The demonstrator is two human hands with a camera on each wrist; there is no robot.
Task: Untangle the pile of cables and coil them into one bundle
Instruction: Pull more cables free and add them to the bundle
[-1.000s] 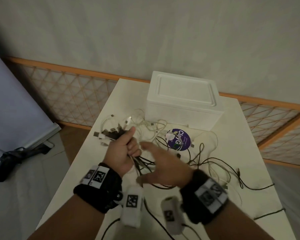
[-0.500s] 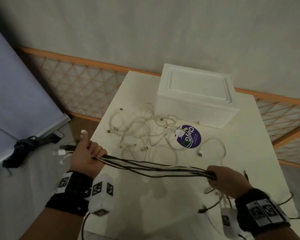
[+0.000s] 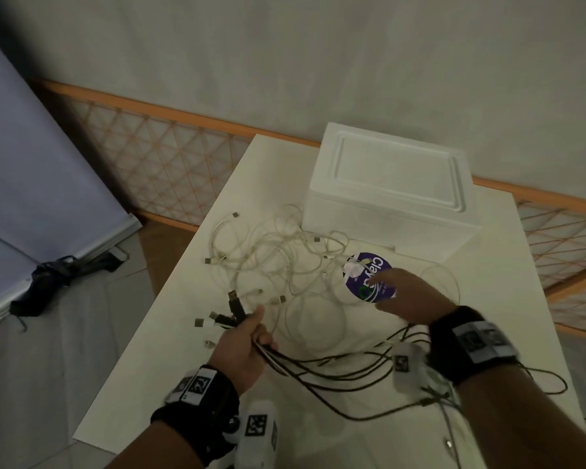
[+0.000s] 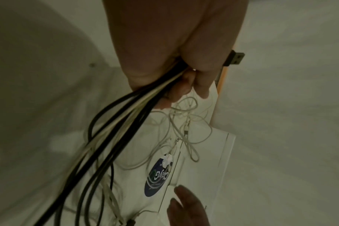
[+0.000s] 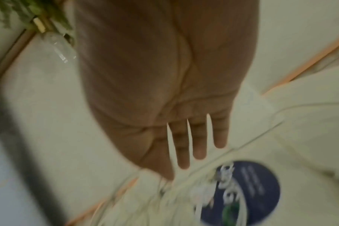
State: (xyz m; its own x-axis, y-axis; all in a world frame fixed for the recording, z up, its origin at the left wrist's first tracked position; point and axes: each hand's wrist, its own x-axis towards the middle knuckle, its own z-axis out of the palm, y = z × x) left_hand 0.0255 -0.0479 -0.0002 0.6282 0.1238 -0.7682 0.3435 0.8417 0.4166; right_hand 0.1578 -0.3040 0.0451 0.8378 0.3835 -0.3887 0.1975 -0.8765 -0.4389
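Right hand (image 3: 410, 299) let go of the stretched black cables (image 3: 335, 367), now flat-fingered over the white cable tangle (image 3: 278, 255), probably after another. Left hand (image 3: 242, 346) grips the plug ends so they stay gathered.

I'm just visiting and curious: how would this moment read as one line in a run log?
left hand: grips dark cables | right hand: open, over purple sticker | white cables: tangled on table
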